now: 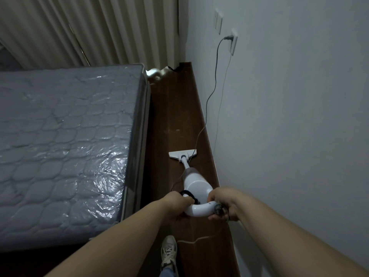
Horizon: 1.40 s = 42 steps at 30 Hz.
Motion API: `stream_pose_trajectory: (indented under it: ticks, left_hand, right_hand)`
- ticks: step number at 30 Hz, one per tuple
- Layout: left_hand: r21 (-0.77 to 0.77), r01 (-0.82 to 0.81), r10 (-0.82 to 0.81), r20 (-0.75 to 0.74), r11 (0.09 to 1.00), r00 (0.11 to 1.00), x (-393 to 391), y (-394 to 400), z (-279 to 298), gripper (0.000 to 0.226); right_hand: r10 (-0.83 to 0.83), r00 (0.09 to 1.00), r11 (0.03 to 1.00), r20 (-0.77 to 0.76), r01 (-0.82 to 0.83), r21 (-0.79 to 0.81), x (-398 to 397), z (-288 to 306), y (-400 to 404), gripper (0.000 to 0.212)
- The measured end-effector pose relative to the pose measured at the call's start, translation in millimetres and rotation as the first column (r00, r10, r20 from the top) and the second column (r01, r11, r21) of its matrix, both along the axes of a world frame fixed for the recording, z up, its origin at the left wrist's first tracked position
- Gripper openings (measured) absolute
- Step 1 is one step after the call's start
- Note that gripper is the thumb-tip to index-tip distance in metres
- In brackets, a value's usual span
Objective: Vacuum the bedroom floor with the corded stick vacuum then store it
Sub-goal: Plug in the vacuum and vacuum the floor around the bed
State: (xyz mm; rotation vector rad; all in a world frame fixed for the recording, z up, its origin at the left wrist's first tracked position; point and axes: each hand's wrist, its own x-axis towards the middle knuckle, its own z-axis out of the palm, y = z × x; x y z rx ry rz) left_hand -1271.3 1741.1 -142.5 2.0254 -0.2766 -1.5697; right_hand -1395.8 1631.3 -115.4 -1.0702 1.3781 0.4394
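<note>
Left hand (177,204) curled round vacuum (194,186) handle, right hand (223,204) gripping its rear end

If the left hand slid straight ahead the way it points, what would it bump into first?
The left hand would likely meet the vacuum's white body just ahead of the handle it grips; depth is hard to judge.

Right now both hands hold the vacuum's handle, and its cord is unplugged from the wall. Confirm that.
Not quite. Both hands, left and right, do hold the vacuum, but the head view shows its cord plugged into the wall socket.
</note>
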Motion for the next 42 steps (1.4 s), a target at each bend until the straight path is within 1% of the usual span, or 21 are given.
stream_pose_trajectory:
  ticks: [4, 11, 24, 28, 31, 36, 42]
  left_hand:
    - [-0.002, -0.009, 0.009, 0.004, 1.000, 1.000, 14, -11, -1, 0.033]
    - [0.012, 0.009, -0.009, 0.010, 1.000, 1.000, 62, -49, -9, 0.032]
    - [0.022, 0.057, -0.058, 0.053, 0.998, 0.997, 184, -138, -25, 0.035]
    - [0.003, 0.032, -0.032, 0.052, 0.999, 0.998, 218, -159, -28, 0.037]
    - [-0.006, 0.005, -0.005, 0.071, 1.000, 0.997, 240, -174, -30, 0.037]
    - [0.012, -0.050, 0.048, 0.099, 0.999, 0.994, 259, -185, -34, 0.038]
    - [0.024, -0.040, 0.038, 0.060, 0.999, 0.997, 252, -180, -37, 0.040]
  right_hand:
    - [-0.026, 1.000, 1.000, 0.011, 0.026, 0.006, 14, -6, -11, 0.030]
    - [-0.061, 0.998, 0.998, -0.031, 0.061, 0.006, 63, -26, -50, 0.036]
    - [-0.110, 0.993, 0.994, -0.038, 0.110, 0.005, 185, -34, -131, 0.033]
    - [-0.132, 0.991, 0.991, -0.017, 0.132, -0.003, 219, -36, -150, 0.030]
    - [-0.156, 0.988, 0.988, -0.005, 0.156, 0.009, 243, -40, -164, 0.034]
    - [-0.167, 0.986, 0.986, -0.001, 0.167, 0.019, 267, -45, -175, 0.032]
    - [-0.128, 0.992, 0.992, -0.021, 0.128, -0.007, 259, -51, -172, 0.035]
